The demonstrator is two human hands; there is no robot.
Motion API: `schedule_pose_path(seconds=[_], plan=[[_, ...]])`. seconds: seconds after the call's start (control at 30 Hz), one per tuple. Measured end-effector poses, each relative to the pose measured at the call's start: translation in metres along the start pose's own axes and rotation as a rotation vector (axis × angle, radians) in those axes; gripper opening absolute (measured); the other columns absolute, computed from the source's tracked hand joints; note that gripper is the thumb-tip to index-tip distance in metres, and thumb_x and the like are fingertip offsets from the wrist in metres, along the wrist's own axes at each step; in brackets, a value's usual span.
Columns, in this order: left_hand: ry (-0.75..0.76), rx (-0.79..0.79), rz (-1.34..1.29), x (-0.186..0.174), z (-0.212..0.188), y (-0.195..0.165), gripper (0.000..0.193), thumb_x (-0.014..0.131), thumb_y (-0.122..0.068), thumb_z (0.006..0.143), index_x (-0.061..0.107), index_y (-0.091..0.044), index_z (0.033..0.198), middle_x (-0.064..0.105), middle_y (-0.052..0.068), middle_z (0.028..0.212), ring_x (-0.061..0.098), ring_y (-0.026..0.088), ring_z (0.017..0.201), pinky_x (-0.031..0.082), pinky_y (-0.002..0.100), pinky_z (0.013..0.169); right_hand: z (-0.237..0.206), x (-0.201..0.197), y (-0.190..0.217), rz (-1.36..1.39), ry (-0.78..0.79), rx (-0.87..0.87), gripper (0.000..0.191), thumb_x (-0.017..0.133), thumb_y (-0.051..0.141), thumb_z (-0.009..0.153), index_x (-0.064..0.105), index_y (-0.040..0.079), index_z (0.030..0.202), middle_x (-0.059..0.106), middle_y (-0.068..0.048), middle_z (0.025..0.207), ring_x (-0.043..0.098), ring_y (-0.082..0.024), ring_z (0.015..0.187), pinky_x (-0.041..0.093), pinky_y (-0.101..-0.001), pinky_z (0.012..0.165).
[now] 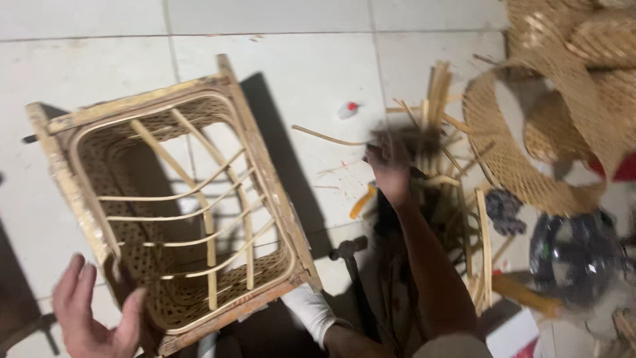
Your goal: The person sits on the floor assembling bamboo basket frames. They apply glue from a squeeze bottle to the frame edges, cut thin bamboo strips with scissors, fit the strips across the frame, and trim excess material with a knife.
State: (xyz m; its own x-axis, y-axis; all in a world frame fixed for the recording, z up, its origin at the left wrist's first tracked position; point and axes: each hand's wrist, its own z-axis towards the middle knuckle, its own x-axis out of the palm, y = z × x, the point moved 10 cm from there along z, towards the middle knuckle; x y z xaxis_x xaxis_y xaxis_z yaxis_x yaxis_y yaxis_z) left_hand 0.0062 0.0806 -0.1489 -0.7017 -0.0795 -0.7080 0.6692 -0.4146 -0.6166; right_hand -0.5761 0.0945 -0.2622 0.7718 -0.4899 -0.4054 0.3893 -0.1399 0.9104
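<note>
A square woven bamboo basket (262, 166) with a wooden frame and thin cross slats lies tilted on the white tiled floor. My left hand (93, 315) grips its near left corner. My right hand (391, 166), blurred by motion, reaches out over a pile of bamboo strips (440, 106) and seems closed around a few of them. A hammer (348, 250) lies on the floor between the basket and my right arm. My foot in a white sock (311, 311) rests by the basket's near corner.
Rolled woven cane sheets (530, 146) are heaped at the upper right. A dark rounded container (573, 255) sits at the right. A small orange piece (361, 202) and a small red-and-white object (349, 109) lie on the tiles.
</note>
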Motion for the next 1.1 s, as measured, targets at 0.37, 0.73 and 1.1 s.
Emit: schedule_pose_path(seconds=[0.37,0.73,1.1], plan=[[0.820,0.811,0.137,0.106,0.029,-0.261,0.037,0.073,-0.040,0.087,0.073,-0.011,0.111,0.071,0.006,0.109,0.070,0.027,0.109,0.052,0.042,0.105,-0.429,-0.211,0.001,-0.393,-0.240,0.468,0.034,0.064,0.021,0.095,0.069,0.004,0.124,0.076,-0.014,0.114,0.073,-0.022,0.105,0.057,-0.0352,0.090],[1.186,1.171,0.265,0.193,-0.154,-0.322,0.056,0.060,-0.053,0.094,0.065,-0.012,0.132,0.071,0.011,0.122,0.070,0.031,0.109,0.050,0.044,0.100,-0.672,-0.362,-0.013,-0.553,-0.582,0.988,0.039,0.061,0.027,0.102,0.067,0.001,0.130,0.075,-0.018,0.115,0.071,-0.026,0.102,0.054,-0.0367,0.089],[1.304,0.899,0.677,0.230,-0.139,-0.310,0.052,0.063,-0.052,0.092,0.067,-0.015,0.129,0.074,0.008,0.116,0.072,0.026,0.106,0.051,0.042,0.101,-0.698,-0.329,-0.128,-0.234,-0.091,0.827,0.041,0.058,0.024,0.087,0.069,0.011,0.125,0.078,-0.014,0.116,0.075,-0.031,0.109,0.057,-0.0443,0.095]])
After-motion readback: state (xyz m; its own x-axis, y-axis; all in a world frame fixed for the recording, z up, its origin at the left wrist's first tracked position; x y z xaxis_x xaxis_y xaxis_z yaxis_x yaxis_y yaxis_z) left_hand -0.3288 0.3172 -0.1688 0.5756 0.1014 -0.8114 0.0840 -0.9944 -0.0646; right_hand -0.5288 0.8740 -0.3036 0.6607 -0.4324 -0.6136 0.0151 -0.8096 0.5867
